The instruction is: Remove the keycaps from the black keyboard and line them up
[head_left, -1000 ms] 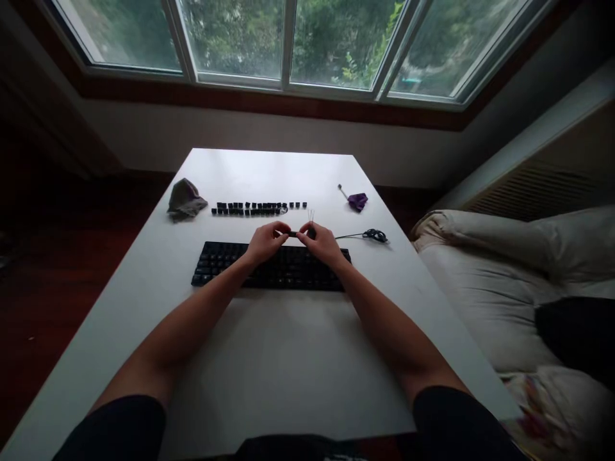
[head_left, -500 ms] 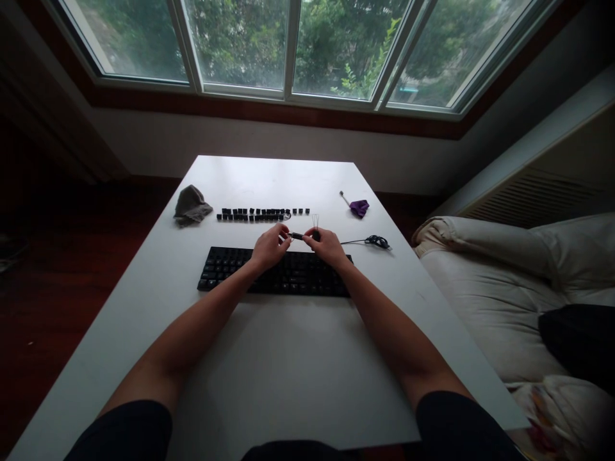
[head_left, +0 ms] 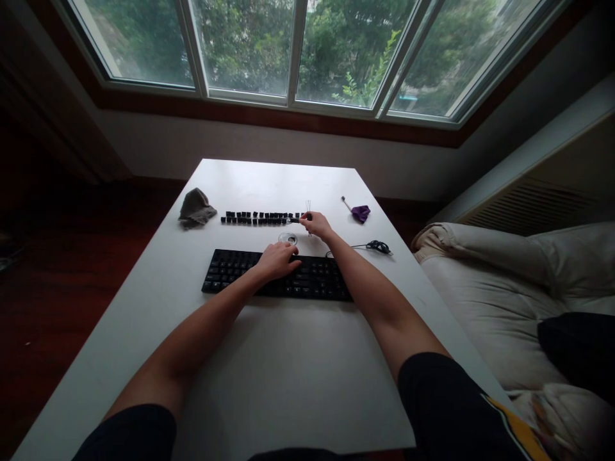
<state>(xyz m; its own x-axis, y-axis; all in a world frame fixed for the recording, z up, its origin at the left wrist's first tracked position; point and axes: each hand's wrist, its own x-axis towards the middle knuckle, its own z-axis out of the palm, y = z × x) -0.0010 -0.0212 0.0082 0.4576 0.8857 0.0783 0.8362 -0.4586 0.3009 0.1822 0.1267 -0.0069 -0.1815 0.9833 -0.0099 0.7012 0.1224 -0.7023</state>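
On the white table lies a black keyboard (head_left: 307, 282), partly covered by my hands and forearms. My left hand (head_left: 277, 260) rests over its upper middle, thumb apart from the fingers, holding nothing that I can see. Just beyond these fingertips sits a small clear round dish (head_left: 281, 238) with something dark in it. Farther off, my right hand (head_left: 317, 224) is closed on a wire keycap puller (head_left: 308, 205) whose thin wires stick out above and below. Its fingertips also touch a long black keycap (head_left: 295, 220) at the right end of two rows of loose keycaps (head_left: 254, 221).
A crumpled grey cloth (head_left: 196, 208) lies at the left. At the right are a small brush (head_left: 344, 202), a purple cloth (head_left: 360, 213) and a coiled black cable (head_left: 378, 246). A pale sofa (head_left: 471, 288) stands along the table's right side.
My right hand has moved away from me to the keycap rows, taking the long keycap and puller along. My left hand has let go of the keycap and lowered onto the keyboard.
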